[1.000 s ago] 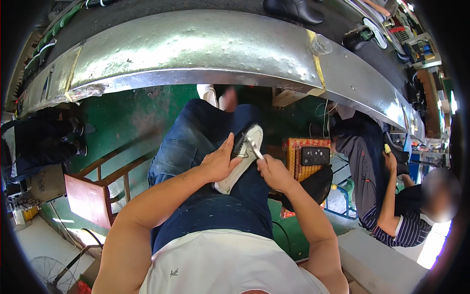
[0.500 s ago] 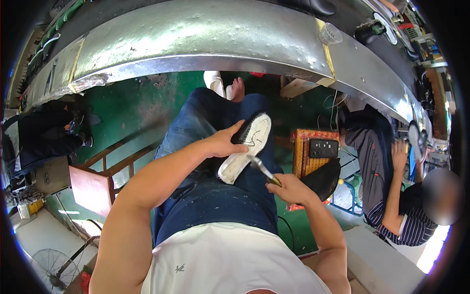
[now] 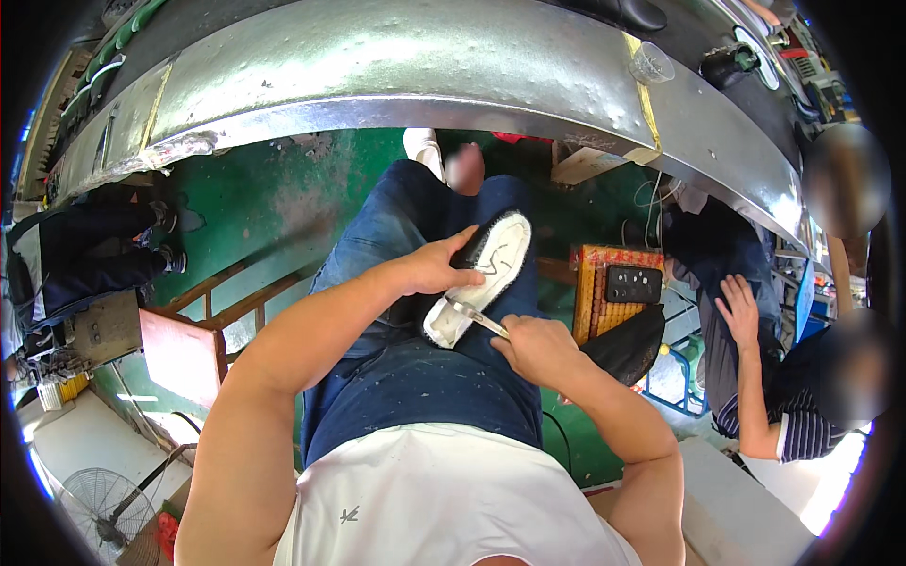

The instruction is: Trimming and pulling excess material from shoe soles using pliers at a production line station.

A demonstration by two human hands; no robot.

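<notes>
A shoe (image 3: pixel 491 264) with a white sole and black upper lies sole-up on my lap, over my blue jeans. My left hand (image 3: pixel 436 269) grips its left side and holds it steady. My right hand (image 3: pixel 533 347) is closed on a thin metal tool (image 3: pixel 477 317) whose tip touches the heel end of the sole.
A long metal workbench edge (image 3: pixel 396 66) arcs across the top. A wooden stool (image 3: pixel 613 292) with a black box on it stands to my right, beside a seated person in a striped shirt (image 3: pixel 783 415). A wooden chair (image 3: pixel 179 349) and a fan (image 3: pixel 99 509) are at the left. Another person's legs (image 3: pixel 75 255) show far left.
My right hand has brought the tool from beside my thigh back up to the heel of the sole. The shoe has shifted slightly in my left hand.
</notes>
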